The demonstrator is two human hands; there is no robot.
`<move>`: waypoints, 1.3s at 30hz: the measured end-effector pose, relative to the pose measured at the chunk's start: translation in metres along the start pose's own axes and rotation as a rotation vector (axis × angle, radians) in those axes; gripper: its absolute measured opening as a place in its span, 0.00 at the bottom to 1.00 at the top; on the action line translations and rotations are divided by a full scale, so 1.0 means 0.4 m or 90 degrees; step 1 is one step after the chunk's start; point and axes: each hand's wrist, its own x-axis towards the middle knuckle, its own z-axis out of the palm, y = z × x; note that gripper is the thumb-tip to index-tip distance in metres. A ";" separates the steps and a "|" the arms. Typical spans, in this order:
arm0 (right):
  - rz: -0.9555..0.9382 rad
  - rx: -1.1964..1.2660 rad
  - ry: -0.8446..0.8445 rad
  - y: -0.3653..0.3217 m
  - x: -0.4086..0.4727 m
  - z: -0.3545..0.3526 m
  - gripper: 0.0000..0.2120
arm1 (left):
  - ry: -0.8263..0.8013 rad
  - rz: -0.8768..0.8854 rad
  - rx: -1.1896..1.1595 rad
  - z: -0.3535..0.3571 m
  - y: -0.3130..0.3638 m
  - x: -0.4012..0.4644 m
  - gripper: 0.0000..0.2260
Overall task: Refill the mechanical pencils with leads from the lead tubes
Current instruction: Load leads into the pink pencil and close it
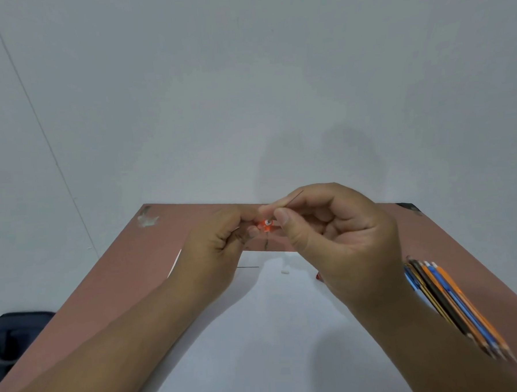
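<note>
Both hands are meeting above the far half of the table (129, 262), close together, fingertips nearly touching. Left hand (220, 242): fingers curling around an orange mechanical pencil (266, 225), of which only the open orange end is showing, pointing toward the camera; the barrel is lying hidden inside the fist. Right hand (340, 236): thumb and forefinger pinching a thin dark lead (293, 199), which is slanting up and to the right from the pinch, its lower end sitting right at the pencil's opening; whether it is already entering cannot be told.

Items lying on the table:
- White sheet (258, 330), spreading across the near centre beneath both forearms.
- Loose lead (248, 267), lying flat on the sheet just below the left hand.
- Small white piece (285, 271), resting on the sheet between the wrists; too small to identify.
- Red object (318, 276), peeking out at the right wrist's edge, mostly hidden.
- Bundle of pencils (454, 305), orange, blue, black and striped, lying side by side at the right, tips pointing toward the near right corner, partly blurred.

Dark bag (16, 334): sitting beyond the table's left edge.
</note>
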 end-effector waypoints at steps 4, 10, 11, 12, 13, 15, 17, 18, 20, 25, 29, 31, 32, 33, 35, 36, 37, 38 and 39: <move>-0.023 -0.029 -0.018 0.011 0.001 -0.005 0.06 | -0.010 0.022 -0.005 0.001 0.001 0.002 0.21; -0.105 -0.154 -0.048 0.006 0.001 -0.014 0.04 | -0.020 0.034 -0.014 0.001 -0.012 0.005 0.17; -0.107 -0.169 -0.049 0.007 0.002 -0.016 0.04 | -0.020 0.036 -0.012 0.002 -0.015 0.006 0.18; -0.105 -0.180 -0.047 0.008 0.004 -0.019 0.04 | -0.018 0.038 -0.008 0.002 -0.020 0.005 0.19; -0.103 -0.191 -0.044 0.011 0.004 -0.021 0.04 | -0.019 0.036 -0.005 0.003 -0.026 0.004 0.18; -0.097 -0.214 -0.032 0.018 0.006 -0.024 0.05 | -0.023 0.024 -0.002 0.004 -0.039 0.004 0.14; -0.085 -0.228 -0.019 0.024 0.007 -0.025 0.05 | -0.032 0.028 -0.002 0.004 -0.041 0.005 0.14; -0.079 -0.238 -0.013 0.026 0.008 -0.025 0.05 | -0.036 0.036 0.002 0.004 -0.039 0.007 0.14; -0.061 -0.252 0.000 0.026 0.008 -0.025 0.03 | -0.043 0.043 0.013 0.004 -0.034 0.009 0.13; 0.006 -0.190 0.031 0.018 0.009 -0.022 0.05 | -0.046 0.034 0.035 0.007 -0.043 0.007 0.09; 0.041 -0.191 0.058 0.015 0.012 -0.020 0.06 | -0.056 0.028 0.024 0.011 -0.056 0.008 0.07; 0.081 -0.175 0.078 0.014 0.014 -0.021 0.05 | -0.063 0.021 0.023 0.010 -0.057 0.009 0.06; 0.100 -0.161 0.089 0.014 0.015 -0.022 0.05 | -0.066 0.014 0.021 0.009 -0.056 0.008 0.07; 0.117 -0.146 0.101 0.014 0.016 -0.024 0.04 | -0.067 0.007 0.022 0.007 -0.054 0.007 0.08; 0.142 -0.125 0.119 0.013 0.021 -0.027 0.03 | -0.071 -0.005 0.030 0.006 -0.050 0.006 0.09; 0.150 -0.124 0.123 0.013 0.023 -0.029 0.02 | -0.072 -0.008 0.033 0.007 -0.048 0.006 0.08; 0.158 -0.128 0.125 0.013 0.025 -0.031 0.02 | -0.071 -0.010 0.033 0.007 -0.048 0.007 0.08; 0.164 -0.133 0.125 0.013 0.026 -0.032 0.01 | -0.069 -0.011 0.033 0.008 -0.049 0.007 0.07; 0.167 -0.140 0.125 0.014 0.027 -0.033 0.01 | -0.066 -0.009 0.034 0.008 -0.050 0.007 0.07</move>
